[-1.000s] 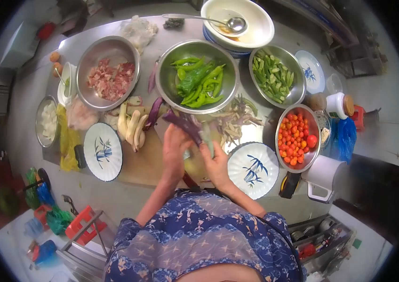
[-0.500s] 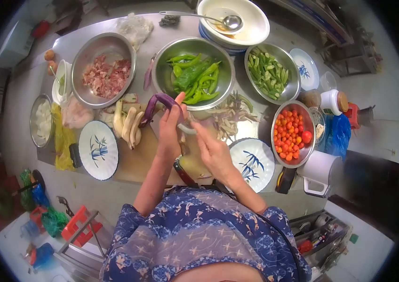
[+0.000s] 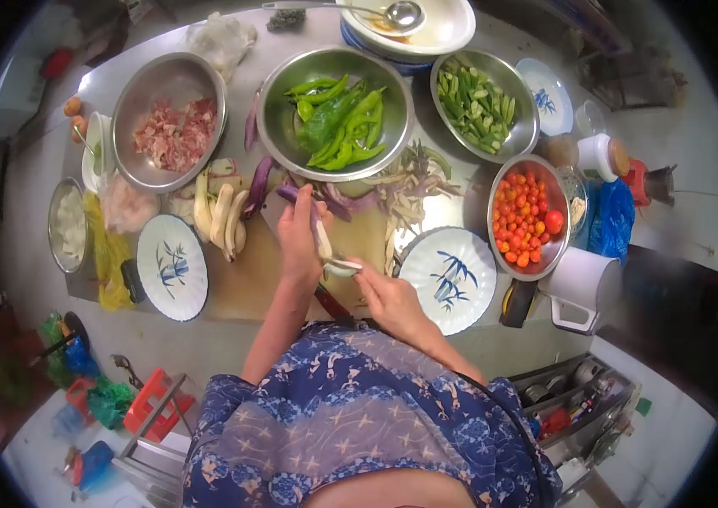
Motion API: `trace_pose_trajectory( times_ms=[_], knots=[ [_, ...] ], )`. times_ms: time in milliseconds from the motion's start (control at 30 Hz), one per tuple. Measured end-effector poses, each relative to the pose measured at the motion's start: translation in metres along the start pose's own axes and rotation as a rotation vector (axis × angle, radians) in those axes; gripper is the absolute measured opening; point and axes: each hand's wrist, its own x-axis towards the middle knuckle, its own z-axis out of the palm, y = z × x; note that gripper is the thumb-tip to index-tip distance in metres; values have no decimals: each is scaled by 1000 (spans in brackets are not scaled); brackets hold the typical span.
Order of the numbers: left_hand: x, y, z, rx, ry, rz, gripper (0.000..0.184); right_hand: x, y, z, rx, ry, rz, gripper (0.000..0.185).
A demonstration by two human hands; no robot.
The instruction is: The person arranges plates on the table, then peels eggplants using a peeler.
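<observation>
My left hand (image 3: 296,241) is wrapped round a long eggplant (image 3: 322,230), purple at its upper end and pale where the skin is off. A peeler (image 3: 342,267) with a light handle is pinched in my right hand (image 3: 391,298), its head at the eggplant's lower end. Left of my left hand lie several pale peeled eggplants (image 3: 223,217) and a purple unpeeled eggplant (image 3: 259,184). Purple and pale peelings (image 3: 410,193) are heaped beyond my hands. Below the peeler, a red knife handle (image 3: 334,305) shows partly behind my wrist, on the cutting board (image 3: 262,275).
Steel bowls hold green peppers (image 3: 338,123), cut meat (image 3: 174,135), cut okra (image 3: 476,108) and small tomatoes (image 3: 525,220). White plates with blue leaves lie left (image 3: 172,267) and right (image 3: 449,279). A white jug (image 3: 581,288) stands at the right edge.
Both hands have come nearer my body, and the peeler has moved down to the eggplant's lower end. More of its pale flesh now faces me. The view has shifted slightly.
</observation>
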Motion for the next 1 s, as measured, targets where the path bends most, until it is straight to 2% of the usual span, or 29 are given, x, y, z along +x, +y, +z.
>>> trace_pose_trajectory(
  times_ms=[33,67,100,167,233,333,400,433,500,600,667,767,967,1000],
  knots=[
    [1,-8,-6,58,121,16,25,2,4,-3,62,-85,93,37],
    [3,-10,-21,49,103,-28,23,4,15,-1,193,-85,108,37],
    [4,-11,-21,56,96,-34,23,7,29,2,196,-75,113,37],
    [7,-13,-18,21,106,104,20,14,56,7,324,59,269,36],
    [4,-11,-2,77,88,100,16,22,46,0,364,137,235,36],
    [-4,-11,30,188,-100,175,6,27,15,-15,302,181,206,35],
    [-7,-7,50,218,-142,195,6,32,9,-13,235,352,16,36],
    [-7,-4,57,246,-167,223,7,31,8,-12,236,364,15,36],
    [-3,2,66,292,-183,216,10,24,6,-9,33,361,-63,38],
    [2,2,72,278,-185,170,17,16,-2,-13,92,404,-79,42],
    [10,-2,68,71,-206,-1,27,9,4,-4,44,438,-103,45],
    [16,-8,68,-3,-210,-51,33,3,7,-2,-39,465,-120,47],
    [16,25,97,-27,-112,72,41,-8,22,18,-70,478,-199,44],
    [17,31,89,92,-252,98,48,-5,19,18,-52,473,-230,43]
  ],
)
